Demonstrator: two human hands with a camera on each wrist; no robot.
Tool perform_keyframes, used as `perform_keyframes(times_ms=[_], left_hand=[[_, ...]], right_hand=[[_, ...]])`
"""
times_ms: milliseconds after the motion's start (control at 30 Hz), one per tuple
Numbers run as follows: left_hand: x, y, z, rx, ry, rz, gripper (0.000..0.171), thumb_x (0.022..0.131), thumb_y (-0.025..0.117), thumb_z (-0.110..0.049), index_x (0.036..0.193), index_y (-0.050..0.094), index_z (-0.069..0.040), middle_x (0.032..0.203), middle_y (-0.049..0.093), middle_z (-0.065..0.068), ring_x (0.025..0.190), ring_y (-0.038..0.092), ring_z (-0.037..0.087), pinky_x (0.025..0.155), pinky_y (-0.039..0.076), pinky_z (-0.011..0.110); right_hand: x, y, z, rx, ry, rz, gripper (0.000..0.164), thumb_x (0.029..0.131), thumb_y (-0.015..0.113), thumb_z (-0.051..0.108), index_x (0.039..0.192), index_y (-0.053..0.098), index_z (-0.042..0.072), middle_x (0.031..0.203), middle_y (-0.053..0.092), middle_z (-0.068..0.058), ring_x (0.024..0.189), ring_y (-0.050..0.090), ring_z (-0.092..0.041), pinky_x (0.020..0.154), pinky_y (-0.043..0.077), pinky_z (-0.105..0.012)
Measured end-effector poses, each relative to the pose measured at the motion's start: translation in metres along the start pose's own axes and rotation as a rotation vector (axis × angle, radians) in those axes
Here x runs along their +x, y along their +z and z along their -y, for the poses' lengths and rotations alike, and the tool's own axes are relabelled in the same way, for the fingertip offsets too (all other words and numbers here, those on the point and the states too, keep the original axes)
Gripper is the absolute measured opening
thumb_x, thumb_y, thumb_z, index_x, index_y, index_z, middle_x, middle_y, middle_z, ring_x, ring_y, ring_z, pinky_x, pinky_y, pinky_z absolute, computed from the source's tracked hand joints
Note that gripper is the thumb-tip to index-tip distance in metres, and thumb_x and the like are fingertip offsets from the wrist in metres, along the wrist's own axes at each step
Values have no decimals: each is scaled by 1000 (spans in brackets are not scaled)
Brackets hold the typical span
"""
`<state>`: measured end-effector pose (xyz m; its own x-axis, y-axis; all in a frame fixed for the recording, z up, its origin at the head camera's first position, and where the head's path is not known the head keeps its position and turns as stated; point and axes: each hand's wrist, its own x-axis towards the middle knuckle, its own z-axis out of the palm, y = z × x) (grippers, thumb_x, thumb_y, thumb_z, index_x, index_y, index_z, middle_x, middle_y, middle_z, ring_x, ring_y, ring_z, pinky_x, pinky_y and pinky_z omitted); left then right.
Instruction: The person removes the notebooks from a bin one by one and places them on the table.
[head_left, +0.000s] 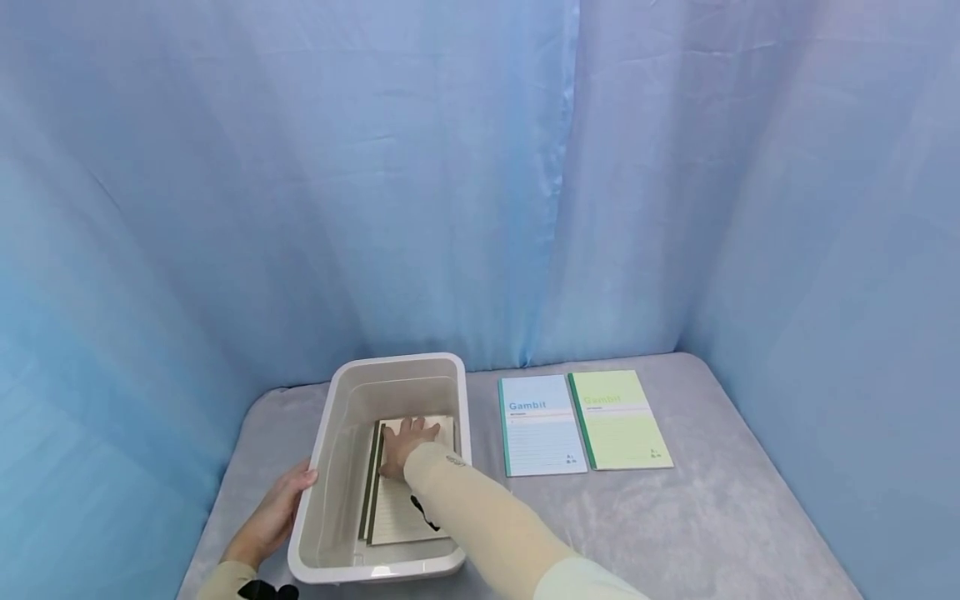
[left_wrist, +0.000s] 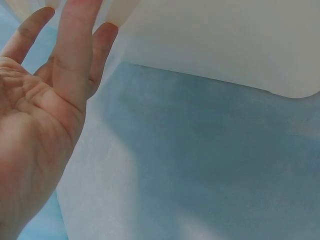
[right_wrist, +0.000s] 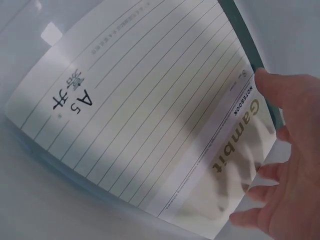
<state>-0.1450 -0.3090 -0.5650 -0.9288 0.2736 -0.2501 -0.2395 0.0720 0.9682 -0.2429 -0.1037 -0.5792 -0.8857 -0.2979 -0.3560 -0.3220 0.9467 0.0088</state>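
Note:
My left hand (head_left: 279,507) holds the left side of a light grey plastic bin (head_left: 315,533), its fingertips at the rim. In the left wrist view the palm (left_wrist: 35,120) faces the camera and the fingers reach up to the bin's pale side (left_wrist: 225,40). Inside the bin, my right hand (head_left: 405,446) is spread over the far end of a cream notebook (head_left: 405,512) with a dark green spine. The right wrist view shows the thumb (right_wrist: 275,87) at that spine and the other fingers along the "Gambit" cover's end. Another notebook's spine (head_left: 366,492) peeks out beneath.
Right of the bin, a light blue notebook (head_left: 545,442) and a yellow-green notebook (head_left: 622,433) lie side by side on the grey cloth-covered table (head_left: 675,533). Blue curtains (head_left: 465,183) enclose the table at the back and both sides.

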Motion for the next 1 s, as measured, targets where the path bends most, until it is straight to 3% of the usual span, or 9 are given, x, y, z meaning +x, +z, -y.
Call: perform_keyframes(times_ms=[233, 567, 800, 1000], left_hand=[[0, 1, 0, -1, -7, -11, 69, 106, 35, -34, 155, 17, 12, 124, 63, 23, 105, 68, 26, 84, 57, 40], [-1, 1, 0, -12, 5, 4, 71, 105, 34, -34, 158, 12, 9, 129, 61, 22, 108, 67, 26, 86, 57, 39], [0, 3, -2, 1, -7, -22, 73, 104, 37, -35, 158, 14, 8, 135, 53, 32, 110, 65, 26, 86, 56, 39], [0, 1, -1, 5, -3, -6, 73, 105, 35, -35, 158, 13, 9, 138, 51, 34, 111, 65, 25, 87, 56, 39]], right_hand=[[-22, -19, -2, -38, 42, -3, 74, 90, 58, 70, 150, 46, 27, 140, 53, -7, 130, 51, -27, 105, 42, -53], [-15, -15, 0, -72, 82, -3, 69, 90, 53, 75, 135, 65, 24, 128, 56, -5, 121, 55, -24, 98, 49, -48], [-20, -20, 0, 59, 29, 0, 85, 84, 49, 84, 140, 56, 20, 130, 58, -6, 116, 57, -24, 92, 50, -48], [-5, -9, 3, 142, 14, 45, 95, 76, 55, 88, 141, 49, 19, 117, 70, -6, 124, 59, -24, 103, 41, -62]])
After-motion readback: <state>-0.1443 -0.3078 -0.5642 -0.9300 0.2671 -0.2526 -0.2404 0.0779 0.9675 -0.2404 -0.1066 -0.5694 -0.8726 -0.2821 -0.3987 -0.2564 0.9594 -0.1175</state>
